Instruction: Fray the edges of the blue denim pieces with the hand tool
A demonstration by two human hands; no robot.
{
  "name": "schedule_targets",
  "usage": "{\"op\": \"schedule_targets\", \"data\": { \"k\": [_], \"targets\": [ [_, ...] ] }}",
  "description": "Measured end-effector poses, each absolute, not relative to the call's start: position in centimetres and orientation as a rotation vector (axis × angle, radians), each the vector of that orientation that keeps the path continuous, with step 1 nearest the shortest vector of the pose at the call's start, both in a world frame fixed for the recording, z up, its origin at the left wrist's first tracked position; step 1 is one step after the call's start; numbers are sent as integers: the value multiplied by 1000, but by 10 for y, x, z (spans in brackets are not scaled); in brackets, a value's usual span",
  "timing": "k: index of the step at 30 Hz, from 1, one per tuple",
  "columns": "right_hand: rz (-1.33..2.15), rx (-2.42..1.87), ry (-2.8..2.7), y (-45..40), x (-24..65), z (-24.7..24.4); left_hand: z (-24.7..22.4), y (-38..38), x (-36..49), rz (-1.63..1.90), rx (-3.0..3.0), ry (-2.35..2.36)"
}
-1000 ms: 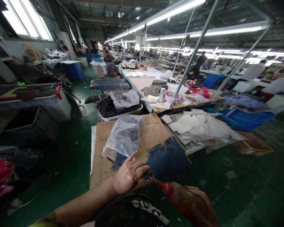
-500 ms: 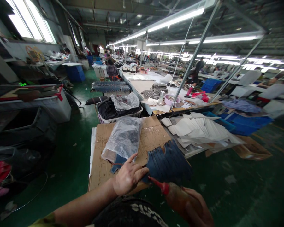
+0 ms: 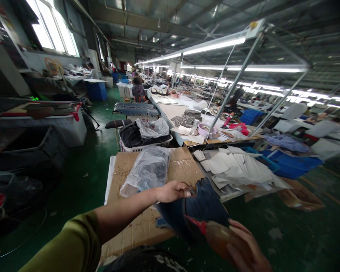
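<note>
Pinched between the fingers of my left hand (image 3: 174, 192) is the upper edge of a dark blue leather-like piece (image 3: 171, 215), which spreads down over the board's near edge. To its right lies a fanned row of overlapping dark blue pieces (image 3: 208, 202), touching it or partly under it. My right hand (image 3: 248, 247) is wrapped around a squeeze bottle (image 3: 222, 238) with a red nozzle and brownish body. The bottle is tilted, its tip pointing left at the blue pieces. Whether the tip touches them I cannot tell.
A cardboard sheet (image 3: 121, 215) forms the work surface, with a clear plastic bag (image 3: 150, 170) on it. Behind stands a white basket (image 3: 158, 144) of dark cloth. White sheets (image 3: 232, 162) are heaped at right, beside a long table (image 3: 170, 110). A co-worker (image 3: 138, 90) sits farther back.
My left hand has moved right and now pinches a blue piece, which has spread over the board's near edge. The bottle in my right hand has shifted slightly right and down.
</note>
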State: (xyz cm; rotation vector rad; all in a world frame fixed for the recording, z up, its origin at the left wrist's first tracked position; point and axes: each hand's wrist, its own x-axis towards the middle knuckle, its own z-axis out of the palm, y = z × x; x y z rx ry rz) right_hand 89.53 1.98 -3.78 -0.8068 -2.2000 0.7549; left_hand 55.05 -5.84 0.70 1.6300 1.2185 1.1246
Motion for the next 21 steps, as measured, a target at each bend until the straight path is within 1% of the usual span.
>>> {"op": "schedule_targets", "data": {
  "k": [3, 6, 8, 11, 13, 15, 17, 19, 21],
  "targets": [
    [816, -693, -2315, 17, 867, -14, 18, -24, 550, 961, 1534, 1036],
    [1018, -723, -2400, 11, 831, -3, 23, 1, 561, 868, 1517, 926],
    [1170, -796, -2359, 10, 811, -6, 25, 15, 573, 828, 1502, 886],
    [1262, -882, -2274, 14, 793, -17, 26, 34, 582, 835, 1448, 899],
    [1297, -931, -2199, 17, 791, -24, 23, 42, 572, 895, 1392, 959],
    [1350, -989, -2108, 20, 797, -28, 13, 41, 548, 979, 1320, 1045],
    [1435, -1037, -2011, 20, 808, -31, -6, 26, 521, 1045, 1238, 1126],
    [1551, -1064, -1911, 15, 820, -33, -35, -2, 505, 1035, 1162, 1161],
    [1752, -1062, -1691, 5, 828, -37, -69, -35, 509, 943, 1099, 1123]
  ]
}}
